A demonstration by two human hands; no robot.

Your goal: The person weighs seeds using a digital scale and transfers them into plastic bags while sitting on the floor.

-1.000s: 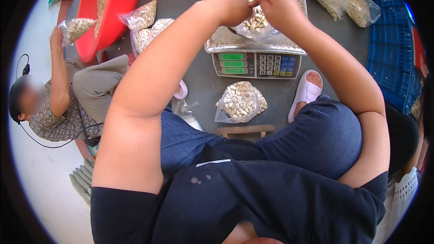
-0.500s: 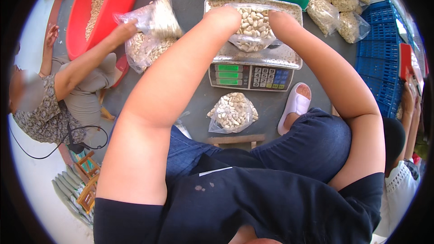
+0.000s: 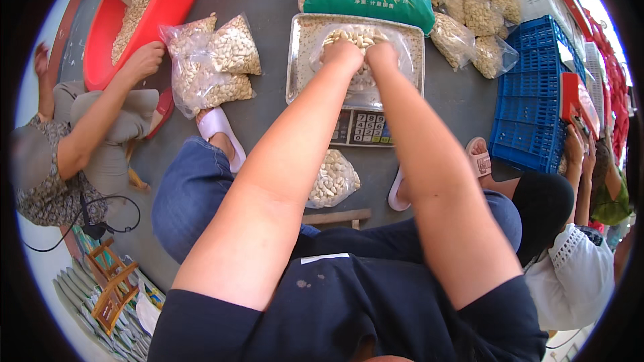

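A clear plastic bag of large white beans sits on the metal pan of a digital weighing scale. My left hand and my right hand are close together at the bag's mouth, both curled on its film. Their fingertips are hidden; beans show just beyond the knuckles. My forearms cover part of the scale's keypad and display. Nearer to me, a second clear bag of white beans rests on the floor, partly behind my left forearm.
A green printed sack lies beyond the scale. Filled bean bags lie left, beside a red trough and a co-worker's hand. More filled bags and blue crates stand right. A wooden stool is before me.
My hands have come together from the bag's two sides to its near middle. My arms have straightened. The co-worker's hand has let go of the bags at left.
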